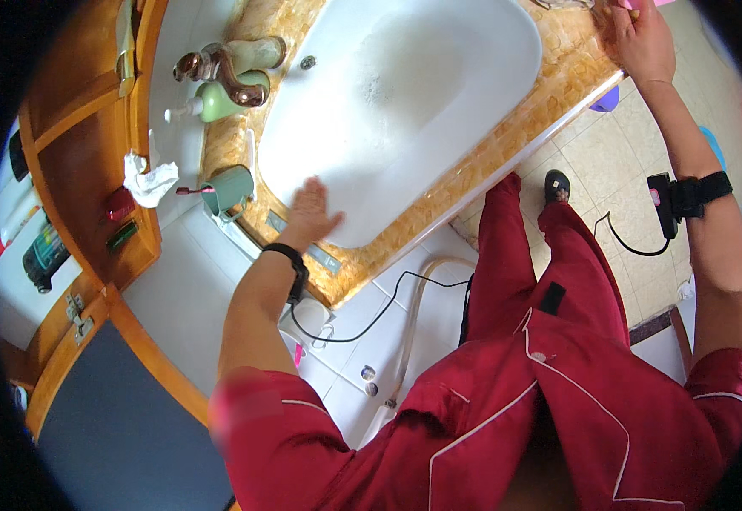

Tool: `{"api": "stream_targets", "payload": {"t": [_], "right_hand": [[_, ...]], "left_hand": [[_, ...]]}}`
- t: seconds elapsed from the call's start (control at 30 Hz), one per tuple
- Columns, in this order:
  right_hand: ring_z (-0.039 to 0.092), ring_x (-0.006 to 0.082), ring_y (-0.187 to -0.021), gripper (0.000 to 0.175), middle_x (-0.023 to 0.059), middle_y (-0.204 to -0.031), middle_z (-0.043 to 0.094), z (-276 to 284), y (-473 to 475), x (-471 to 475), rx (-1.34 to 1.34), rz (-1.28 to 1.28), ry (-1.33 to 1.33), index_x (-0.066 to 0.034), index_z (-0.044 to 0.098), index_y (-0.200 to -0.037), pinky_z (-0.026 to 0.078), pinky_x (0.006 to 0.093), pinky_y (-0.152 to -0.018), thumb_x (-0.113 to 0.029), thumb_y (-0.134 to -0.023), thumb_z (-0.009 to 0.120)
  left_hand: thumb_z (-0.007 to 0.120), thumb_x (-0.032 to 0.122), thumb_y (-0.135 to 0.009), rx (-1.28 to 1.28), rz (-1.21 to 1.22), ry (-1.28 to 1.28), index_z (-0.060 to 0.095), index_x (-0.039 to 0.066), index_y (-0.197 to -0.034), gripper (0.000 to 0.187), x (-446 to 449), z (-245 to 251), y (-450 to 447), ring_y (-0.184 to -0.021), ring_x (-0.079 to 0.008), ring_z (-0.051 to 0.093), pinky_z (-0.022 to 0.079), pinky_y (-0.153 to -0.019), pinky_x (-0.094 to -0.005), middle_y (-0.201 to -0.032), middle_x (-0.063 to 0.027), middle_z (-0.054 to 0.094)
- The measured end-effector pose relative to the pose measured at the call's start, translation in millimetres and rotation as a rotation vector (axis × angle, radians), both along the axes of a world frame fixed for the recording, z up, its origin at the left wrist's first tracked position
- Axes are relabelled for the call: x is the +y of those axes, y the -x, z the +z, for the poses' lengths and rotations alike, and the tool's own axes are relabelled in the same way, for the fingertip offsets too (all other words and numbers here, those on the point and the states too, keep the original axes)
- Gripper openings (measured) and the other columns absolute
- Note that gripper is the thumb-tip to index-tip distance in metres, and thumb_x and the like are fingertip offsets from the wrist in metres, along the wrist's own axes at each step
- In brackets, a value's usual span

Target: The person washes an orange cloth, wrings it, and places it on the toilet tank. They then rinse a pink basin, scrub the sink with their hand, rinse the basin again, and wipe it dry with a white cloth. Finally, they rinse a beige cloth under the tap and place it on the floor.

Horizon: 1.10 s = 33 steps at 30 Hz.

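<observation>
My left hand reaches over the near-left rim of a white washbasin, fingers together and thumb apart, holding nothing; it wears a black wrist strap. Cloudy water with a patch of foam lies in the basin. My right hand is at the upper right, beyond the counter's corner. Its fingers curl around a pink thing, mostly cut off by the picture's edge, so its kind is unclear. A bronze-coloured faucet stands at the basin's left, beside a green pump bottle.
A grey-green cup with a toothbrush stands on the orange marbled counter. Crumpled white tissue sits at the wooden cabinet. Below the counter, a black cable runs from my left wrist and a drain hose hangs.
</observation>
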State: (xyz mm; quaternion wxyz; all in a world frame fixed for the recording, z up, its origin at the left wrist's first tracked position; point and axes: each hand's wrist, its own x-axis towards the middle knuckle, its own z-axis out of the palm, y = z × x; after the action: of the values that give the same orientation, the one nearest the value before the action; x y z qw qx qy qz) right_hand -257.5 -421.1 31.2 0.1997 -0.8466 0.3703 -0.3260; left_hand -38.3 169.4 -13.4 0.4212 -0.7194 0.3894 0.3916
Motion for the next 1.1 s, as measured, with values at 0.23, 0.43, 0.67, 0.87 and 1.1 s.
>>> {"api": "stream_targets", "payload": {"t": [0.23, 0.43, 0.67, 0.87, 1.1], "right_hand": [[0.056, 0.0417, -0.076, 0.019, 0.0211, -0.081, 0.058, -9, 5, -9, 0.001, -0.005, 0.014, -0.0068, 0.051, -0.101, 0.043, 0.0481, -0.067, -0.014, -0.083, 0.054], [0.062, 0.0381, -0.087, 0.03, 0.0189, -0.096, 0.065, -36, 2, -23, 0.18, -0.017, -0.037, -0.0071, 0.055, -0.108, 0.049, 0.0423, -0.072, -0.031, -0.09, 0.056], [0.062, 0.0402, -0.087, 0.029, 0.0203, -0.095, 0.065, -42, 7, -28, 0.181, 0.01, -0.058, -0.0073, 0.055, -0.105, 0.049, 0.0439, -0.071, -0.032, -0.089, 0.056], [0.062, 0.0404, -0.087, 0.029, 0.0207, -0.094, 0.065, -43, 6, -29, 0.172, 0.033, -0.023, -0.0074, 0.055, -0.105, 0.049, 0.0441, -0.071, -0.032, -0.089, 0.056], [0.061, 0.0408, -0.086, 0.03, 0.0206, -0.093, 0.065, -33, 1, -23, 0.239, -0.003, -0.006, -0.0081, 0.056, -0.105, 0.049, 0.0447, -0.071, -0.033, -0.088, 0.056]], "left_hand": [[0.026, 0.043, -0.099, 0.371, -0.456, 1.177, 0.007, 0.005, -0.149, 0.067, -49, -74, 75, -0.143, -0.0394, -0.006, -0.001, -0.114, -0.0512, -0.154, -0.0251, -0.004], [0.026, 0.044, -0.1, 0.628, 0.41, 0.845, 0.01, 0.003, -0.149, 0.066, -178, -86, 63, -0.143, -0.0401, 0.002, 0.003, -0.116, -0.0482, -0.155, -0.0232, 0.004], [0.032, 0.06, -0.092, -0.053, -0.051, 0.195, 0.013, 0.013, -0.151, 0.077, -139, -64, -55, -0.145, -0.0257, 0.003, -0.002, -0.116, -0.0451, -0.157, -0.0089, 0.011], [0.031, 0.06, -0.093, -0.239, -0.211, 0.208, 0.015, 0.009, -0.15, 0.078, -89, -48, -82, -0.146, -0.0242, 0.002, 0.002, -0.116, -0.0452, -0.158, -0.0078, 0.009], [0.032, 0.06, -0.092, -0.059, 0.054, 0.127, 0.007, 0.0, -0.149, 0.086, -32, -40, -23, -0.144, -0.0355, -0.007, -0.001, -0.114, -0.0502, -0.155, -0.0221, -0.003]]}}
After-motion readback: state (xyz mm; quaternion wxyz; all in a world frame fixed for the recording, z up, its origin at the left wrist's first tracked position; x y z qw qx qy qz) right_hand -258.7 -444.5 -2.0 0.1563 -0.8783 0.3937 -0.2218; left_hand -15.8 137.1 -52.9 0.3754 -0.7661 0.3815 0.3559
